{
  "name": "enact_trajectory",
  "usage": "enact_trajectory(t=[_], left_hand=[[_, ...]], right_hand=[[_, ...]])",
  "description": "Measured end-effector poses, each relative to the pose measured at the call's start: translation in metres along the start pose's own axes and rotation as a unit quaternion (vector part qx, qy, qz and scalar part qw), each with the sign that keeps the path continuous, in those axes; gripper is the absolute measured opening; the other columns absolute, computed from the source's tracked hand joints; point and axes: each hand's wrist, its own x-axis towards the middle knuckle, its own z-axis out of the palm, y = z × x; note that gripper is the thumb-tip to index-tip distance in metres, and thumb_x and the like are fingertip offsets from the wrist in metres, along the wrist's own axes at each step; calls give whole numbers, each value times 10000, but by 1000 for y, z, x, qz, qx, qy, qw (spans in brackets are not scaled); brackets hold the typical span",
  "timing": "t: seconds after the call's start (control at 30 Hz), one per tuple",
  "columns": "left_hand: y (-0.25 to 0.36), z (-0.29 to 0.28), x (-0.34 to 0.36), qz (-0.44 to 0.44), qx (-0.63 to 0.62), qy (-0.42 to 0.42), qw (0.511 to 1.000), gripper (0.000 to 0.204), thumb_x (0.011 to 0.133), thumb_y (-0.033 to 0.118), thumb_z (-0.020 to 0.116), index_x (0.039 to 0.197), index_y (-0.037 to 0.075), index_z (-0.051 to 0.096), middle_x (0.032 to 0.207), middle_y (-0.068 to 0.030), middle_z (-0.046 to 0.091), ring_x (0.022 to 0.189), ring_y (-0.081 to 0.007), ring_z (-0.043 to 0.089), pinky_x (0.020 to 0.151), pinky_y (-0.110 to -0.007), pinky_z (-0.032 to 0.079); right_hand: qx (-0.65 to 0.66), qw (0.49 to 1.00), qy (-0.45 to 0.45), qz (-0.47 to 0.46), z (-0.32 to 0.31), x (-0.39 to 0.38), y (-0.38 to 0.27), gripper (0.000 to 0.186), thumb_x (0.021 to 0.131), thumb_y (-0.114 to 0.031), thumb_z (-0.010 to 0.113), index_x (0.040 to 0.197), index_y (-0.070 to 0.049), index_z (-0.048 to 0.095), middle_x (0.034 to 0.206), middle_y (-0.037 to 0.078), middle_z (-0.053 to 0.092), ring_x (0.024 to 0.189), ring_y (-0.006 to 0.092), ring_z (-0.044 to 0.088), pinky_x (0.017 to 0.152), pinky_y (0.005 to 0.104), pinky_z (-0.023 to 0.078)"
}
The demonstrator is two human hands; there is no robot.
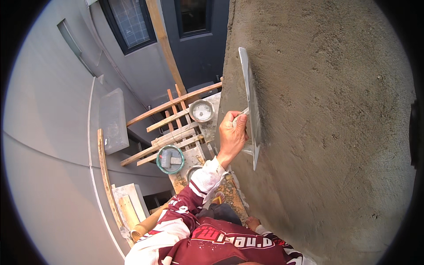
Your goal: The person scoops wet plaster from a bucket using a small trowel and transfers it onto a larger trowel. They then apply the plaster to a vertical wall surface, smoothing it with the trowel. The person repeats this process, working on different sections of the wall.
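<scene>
My left hand [234, 134] is closed round the handle of a long, pale plastering float [248, 95]. The float stands nearly upright, seen almost edge-on, with its face against or very close to the grey plastered wall [327, 106]. Under it the plaster looks smoother, while farther right the coat is rougher and pitted. My right hand [253, 223] hangs low beside my body, near the foot of the wall. It is small in the picture and its fingers do not show clearly.
Wooden planks [165, 137] and a stained scaffold board [196, 154] lie below. On them stand a round grey tub [202, 110], a teal-rimmed bucket [158, 164] holding tools, and another tub half hidden by my sleeve. A pale wall [48, 132] rises at left; a timber post [164, 44] stands behind.
</scene>
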Motion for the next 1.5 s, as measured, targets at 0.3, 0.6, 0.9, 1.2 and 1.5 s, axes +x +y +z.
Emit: enact_trajectory(t=[0.3, 0.6, 0.9, 1.2, 1.5], left_hand=[[-103, -135, -4, -103, 108, 128, 981, 437, 933, 477, 559, 812, 60, 513, 543, 16, 441, 415, -78, 439, 378, -236, 382], [-213, -150, 56, -74, 196, 137, 968, 473, 905, 473, 616, 761, 29, 542, 579, -33, 504, 525, -108, 460, 497, -305, 413], [-237, -43, 47, -106, 119, 102, 982, 495, 854, 475, 677, 820, 0, 546, 590, -56, 517, 589, -104, 452, 537, -323, 424], [-207, -70, -115, -217, 2, 62, 974, 414, 877, 407, 680, 786, 28, 543, 583, 6, 494, 542, -63, 450, 468, -266, 399], [-246, -141, -22, -382, -41, 214, 898, 505, 917, 566, 521, 737, 99, 460, 526, -8, 406, 384, -139, 426, 375, -298, 388]], right_hand=[[196, 970, 68, 126, 10, -23, -10, 225, 780, -162, 597, 930, 2, 636, 939, 185, 641, 938, 358, 596, 828, 426, 465], [272, 918, 140, 252, 81, -80, 32, 391, 749, -302, 697, 1014, -18, 656, 1004, 143, 674, 941, 290, 633, 843, 337, 485], [276, 826, 55, 489, 146, -220, 72, 477, 776, -337, 698, 1140, -36, 631, 872, 139, 695, 810, 263, 677, 772, 355, 525], [226, 874, 80, 423, 56, -108, -81, 476, 794, -374, 681, 1120, -31, 630, 979, 133, 673, 901, 253, 650, 834, 343, 499], [275, 890, 147, 334, 67, -122, 25, 352, 812, -331, 660, 1010, -40, 676, 1016, 150, 678, 960, 315, 637, 853, 366, 491]])
